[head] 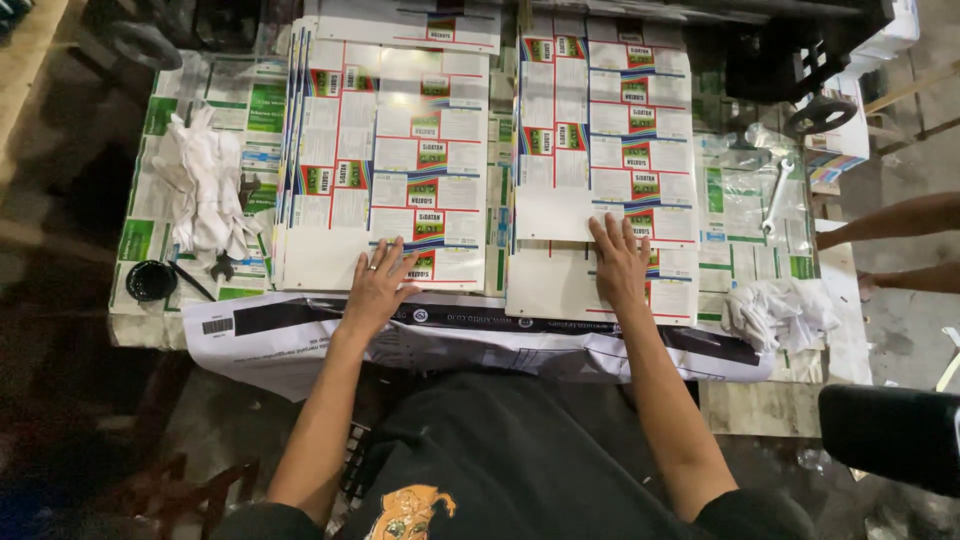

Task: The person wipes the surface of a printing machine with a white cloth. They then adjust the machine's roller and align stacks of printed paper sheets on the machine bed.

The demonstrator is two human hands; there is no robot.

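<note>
Two stacks of large printed sheets lie side by side on the table, each printed with rows of white, red and green labels. My left hand rests flat, fingers spread, on the near edge of the left stack; a ring shows on one finger. My right hand lies flat on the near part of the right stack, fingers spread. Neither hand grips anything.
A crumpled white cloth and a small black round pot lie at the table's left. A metal wrench and another white cloth sit at the right. Another person's bare arm reaches in from the right edge.
</note>
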